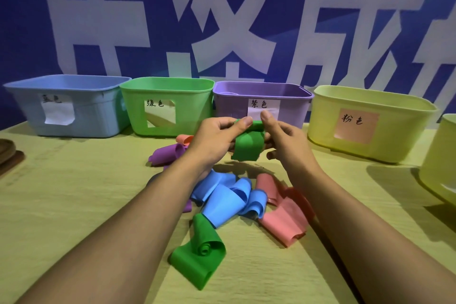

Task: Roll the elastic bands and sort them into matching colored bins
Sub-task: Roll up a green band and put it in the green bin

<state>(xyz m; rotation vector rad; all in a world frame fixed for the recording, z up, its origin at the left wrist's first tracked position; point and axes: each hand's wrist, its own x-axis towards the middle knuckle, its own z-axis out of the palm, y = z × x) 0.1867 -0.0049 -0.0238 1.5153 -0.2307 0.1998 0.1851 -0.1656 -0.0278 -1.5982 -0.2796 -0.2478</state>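
Clearly you are early in the job: most bands lie loose on the table (74,205), and only the purple bin (237,106) shows a pale shape inside at its rim; whether that is a band I cannot tell. The insides of the blue bin (24,103), green bin (192,111) and pink-labelled yellow bin (394,131) are hidden from you.

Your left hand (217,138) and right hand (283,136) both pinch the green band (246,148), raised above the pile, its top end curled into a roll between your thumbs while the tail hangs toward 6 o'clock. Fingers are curled round it, not spread.

Left to roll, as I judge it: the second green band (197,254) at 6 o'clock of the pile, the blue bands (227,202) at the centre, pink bands (283,219) at 3 o'clock, purple band (165,155) at 10 o'clock. The green bin sits at 11 o'clock from your hands.
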